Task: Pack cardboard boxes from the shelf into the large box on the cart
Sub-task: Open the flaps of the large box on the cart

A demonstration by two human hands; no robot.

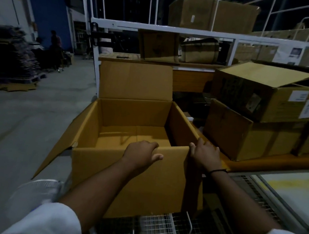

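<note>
A large open cardboard box (121,173) stands on the wire-mesh cart (155,230) in front of me, its inside bare. My left hand (142,153) grips the near top edge, fingers curled inside and thumb on the outer wall. At the near right corner, my right hand (205,153) holds the box's right wall edge. The far flap stands upright and the left flap hangs outward. Closed and half-open cardboard boxes (271,97) are stacked on the shelf to the right.
A white metal rack (162,27) behind the box carries more cartons (211,13) and a smaller box (159,45). Concrete floor lies to the left, with dark stacked goods (13,53) and a person far back. An orange rail (274,161) runs at the right.
</note>
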